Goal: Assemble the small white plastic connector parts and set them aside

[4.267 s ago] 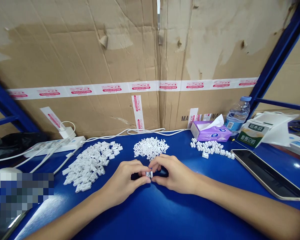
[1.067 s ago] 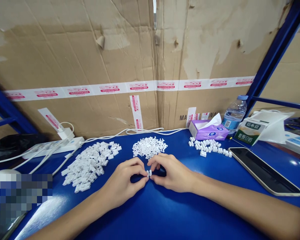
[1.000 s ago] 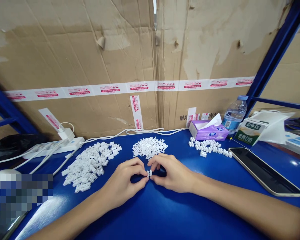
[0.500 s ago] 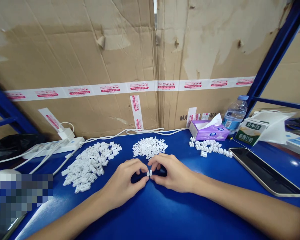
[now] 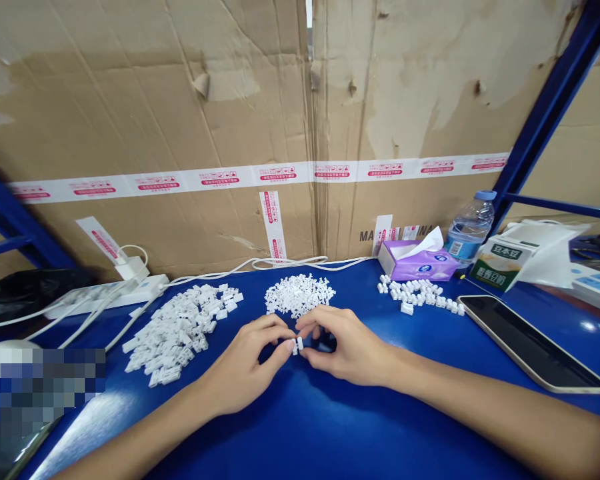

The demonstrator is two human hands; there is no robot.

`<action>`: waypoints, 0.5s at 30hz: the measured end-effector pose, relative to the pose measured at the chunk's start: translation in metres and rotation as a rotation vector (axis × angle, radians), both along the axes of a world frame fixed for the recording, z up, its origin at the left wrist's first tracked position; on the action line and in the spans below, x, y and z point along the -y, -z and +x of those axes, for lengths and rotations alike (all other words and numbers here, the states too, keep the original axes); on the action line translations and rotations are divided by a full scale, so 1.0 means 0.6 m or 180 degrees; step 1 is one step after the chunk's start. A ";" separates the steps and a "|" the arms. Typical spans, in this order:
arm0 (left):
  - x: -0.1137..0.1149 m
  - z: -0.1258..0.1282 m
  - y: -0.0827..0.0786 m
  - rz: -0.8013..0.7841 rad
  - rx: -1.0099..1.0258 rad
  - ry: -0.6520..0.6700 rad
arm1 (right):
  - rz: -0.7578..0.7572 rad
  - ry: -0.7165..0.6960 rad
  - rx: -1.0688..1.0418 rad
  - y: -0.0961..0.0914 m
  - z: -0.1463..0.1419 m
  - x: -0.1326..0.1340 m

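Cardboard sheets (image 5: 180, 100) banded with red-printed white tape stand behind a blue workbench (image 5: 360, 427), where three lots of small white plastic parts lie in a row: a loose spread of blocks (image 5: 175, 327) at left, a dense mound (image 5: 299, 295) at centre and a thinner scatter (image 5: 417, 293) at right, beside a purple tissue box (image 5: 417, 263). A smartphone (image 5: 530, 343) lies further right. Just below the mound, the left hand (image 5: 243, 357) and the right hand (image 5: 345, 347) meet over the bench, fingers drawn narrow around one white plastic piece (image 5: 297, 345) held clear between them. The piece looks tiny, light and stiff, its smooth faces apt to slip; its opposite sides seem the surest hold, and fingertips (image 5: 287, 345) from both hands close in there.
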State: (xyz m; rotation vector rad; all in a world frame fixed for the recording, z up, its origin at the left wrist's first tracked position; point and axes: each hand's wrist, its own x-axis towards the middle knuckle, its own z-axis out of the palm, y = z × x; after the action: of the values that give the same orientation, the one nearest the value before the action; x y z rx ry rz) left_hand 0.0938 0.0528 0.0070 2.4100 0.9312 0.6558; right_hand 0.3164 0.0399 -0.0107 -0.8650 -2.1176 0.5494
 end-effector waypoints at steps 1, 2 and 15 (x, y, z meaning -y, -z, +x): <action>-0.001 0.000 -0.001 -0.0025 -0.0002 -0.0016 | 0.0016 -0.0007 -0.0005 0.000 0.000 0.000; -0.001 0.000 -0.001 -0.0049 -0.0006 -0.0024 | 0.0033 -0.0014 -0.0005 0.001 0.000 0.001; -0.004 -0.001 0.006 0.0031 -0.0100 -0.0089 | 0.0200 0.0056 0.0361 0.000 0.006 -0.005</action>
State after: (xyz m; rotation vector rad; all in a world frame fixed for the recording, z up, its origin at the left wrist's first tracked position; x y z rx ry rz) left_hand 0.0935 0.0553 0.0034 2.4265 0.9784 0.6356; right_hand 0.3199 0.0427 -0.0107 -0.8971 -2.2151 0.4314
